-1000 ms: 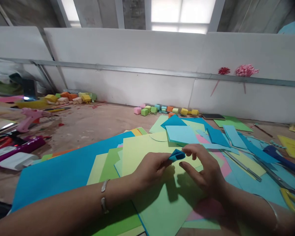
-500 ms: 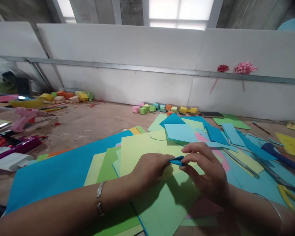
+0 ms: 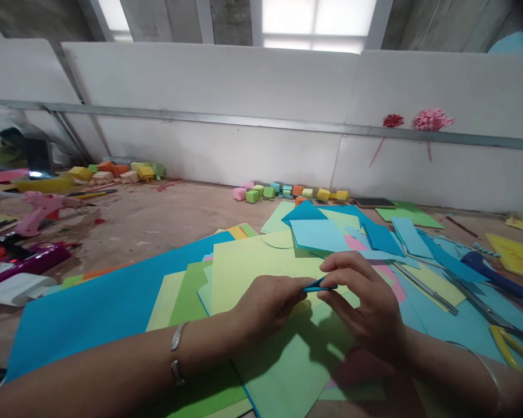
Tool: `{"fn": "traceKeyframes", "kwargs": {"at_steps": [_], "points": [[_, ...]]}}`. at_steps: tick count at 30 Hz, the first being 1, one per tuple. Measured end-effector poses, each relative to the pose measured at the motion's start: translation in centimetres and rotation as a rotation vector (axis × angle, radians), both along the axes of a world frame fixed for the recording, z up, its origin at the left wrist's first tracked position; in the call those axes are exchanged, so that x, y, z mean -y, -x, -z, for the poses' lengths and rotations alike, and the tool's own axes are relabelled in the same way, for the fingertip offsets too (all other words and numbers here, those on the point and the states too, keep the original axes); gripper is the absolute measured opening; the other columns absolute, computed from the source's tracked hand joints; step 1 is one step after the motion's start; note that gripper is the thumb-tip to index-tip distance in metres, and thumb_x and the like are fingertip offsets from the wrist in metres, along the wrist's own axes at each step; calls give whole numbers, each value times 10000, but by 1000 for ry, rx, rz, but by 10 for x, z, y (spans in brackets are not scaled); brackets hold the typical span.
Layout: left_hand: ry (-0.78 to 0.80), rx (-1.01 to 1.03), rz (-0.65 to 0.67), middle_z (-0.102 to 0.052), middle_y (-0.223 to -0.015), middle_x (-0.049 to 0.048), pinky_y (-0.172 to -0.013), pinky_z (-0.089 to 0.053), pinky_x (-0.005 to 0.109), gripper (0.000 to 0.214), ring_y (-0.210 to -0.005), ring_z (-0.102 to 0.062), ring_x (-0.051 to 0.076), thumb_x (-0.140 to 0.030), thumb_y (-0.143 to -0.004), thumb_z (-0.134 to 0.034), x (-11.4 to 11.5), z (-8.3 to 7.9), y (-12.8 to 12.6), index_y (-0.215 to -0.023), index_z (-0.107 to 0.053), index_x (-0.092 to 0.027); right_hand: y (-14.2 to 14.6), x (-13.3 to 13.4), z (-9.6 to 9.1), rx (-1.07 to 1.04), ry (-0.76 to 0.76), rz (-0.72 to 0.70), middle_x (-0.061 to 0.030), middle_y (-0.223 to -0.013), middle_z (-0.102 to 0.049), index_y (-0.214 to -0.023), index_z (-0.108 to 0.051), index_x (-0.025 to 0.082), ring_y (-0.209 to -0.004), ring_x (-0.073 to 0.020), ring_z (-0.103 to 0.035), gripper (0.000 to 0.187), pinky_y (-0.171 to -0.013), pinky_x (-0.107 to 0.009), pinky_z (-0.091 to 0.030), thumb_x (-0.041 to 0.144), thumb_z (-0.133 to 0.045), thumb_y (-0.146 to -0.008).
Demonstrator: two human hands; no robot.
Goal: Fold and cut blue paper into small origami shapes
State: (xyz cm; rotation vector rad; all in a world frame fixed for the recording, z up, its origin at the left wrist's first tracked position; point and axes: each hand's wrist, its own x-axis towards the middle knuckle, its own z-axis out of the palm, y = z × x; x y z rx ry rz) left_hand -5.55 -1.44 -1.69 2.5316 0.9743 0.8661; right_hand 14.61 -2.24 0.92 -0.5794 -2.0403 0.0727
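Observation:
A small folded piece of blue paper [image 3: 317, 285] is pinched between both hands just above a spread of coloured sheets. My left hand [image 3: 268, 303] grips its left end with fingers pressed together; a silver bracelet sits on that wrist. My right hand [image 3: 366, 305] closes thumb and forefinger on its right end, the other fingers curled. The paper looks nearly flat, seen edge-on. Under the hands lie light green sheets [image 3: 283, 354] and a big blue sheet [image 3: 104, 307].
Cut blue squares [image 3: 318, 235] and strips lie beyond the hands. Scissors with yellow handles [image 3: 512, 342] and a metal ruler [image 3: 427, 287] are at the right. Small coloured paper cubes [image 3: 287, 193] line the white wall. A pink glue gun [image 3: 43, 209] and tools lie left.
The folded blue paper has been pressed flatter between the two hands, and my right hand has closed onto it. The view dropped slightly.

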Motion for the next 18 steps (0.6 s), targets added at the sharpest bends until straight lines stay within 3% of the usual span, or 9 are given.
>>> {"fn": "traceKeyframes", "kwargs": {"at_steps": [4, 12, 18], "points": [[51, 3, 28, -738, -787, 34, -578, -429, 198, 291, -626, -643, 141, -166, -873, -521, 2, 1, -1, -1107, -694, -181, 1, 2, -2, -7, 12, -22, -58, -850, -593, -805, -579, 185, -819, -165, -572, 152, -680, -282, -509, 38, -585, -845], [239, 142, 66, -672, -660, 13, -549, -398, 187, 301, -549, -535, 103, -282, -911, -465, 3, -2, -1, -977, -721, -138, 1, 0, 2, -82, 99, 40, -15, -765, -617, -918, -597, 200, -699, -136, -571, 137, -618, -270, -491, 77, -602, -860], [252, 291, 34, -719, -692, 30, -542, -432, 188, 316, -567, -597, 115, -336, -938, -502, 9, -6, -4, -954, -746, -137, -2, 1, 1, -167, 217, -29, -6, -809, -621, -982, -612, 226, -738, -135, -600, 197, -648, -274, -508, 72, -594, -860]]}}
